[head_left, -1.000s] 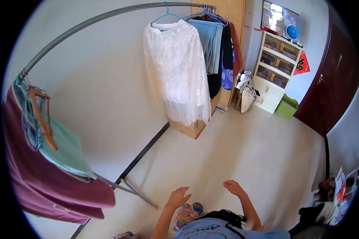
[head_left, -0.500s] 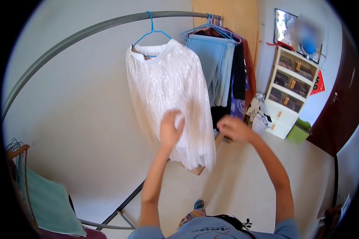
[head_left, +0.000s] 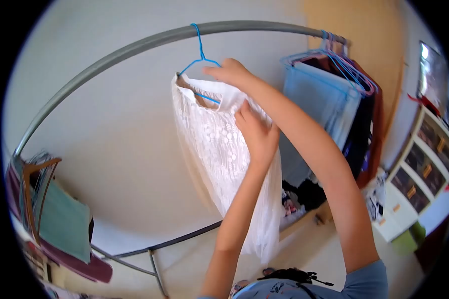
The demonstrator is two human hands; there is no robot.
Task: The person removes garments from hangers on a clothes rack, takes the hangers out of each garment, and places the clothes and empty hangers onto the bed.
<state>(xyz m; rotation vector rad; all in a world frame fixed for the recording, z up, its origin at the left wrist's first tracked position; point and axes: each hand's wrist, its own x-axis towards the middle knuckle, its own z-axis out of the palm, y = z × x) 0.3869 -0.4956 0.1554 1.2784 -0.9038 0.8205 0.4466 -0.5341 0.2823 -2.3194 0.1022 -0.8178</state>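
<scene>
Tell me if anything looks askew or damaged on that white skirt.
The waistband of the white skirt looks askew: it gapes and sags unevenly around the blue hanger. The left hand is at the waistband and the right hand by the hanger, so handling may explain it. I see no tear or stain.

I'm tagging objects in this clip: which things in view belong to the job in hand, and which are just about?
In the job: white garment, blue hanger, grey rail, left hand at the garment, right hand.

Just about: light-blue garment, mint cloth, wooden hanger, white cabinet, green bin.
</scene>
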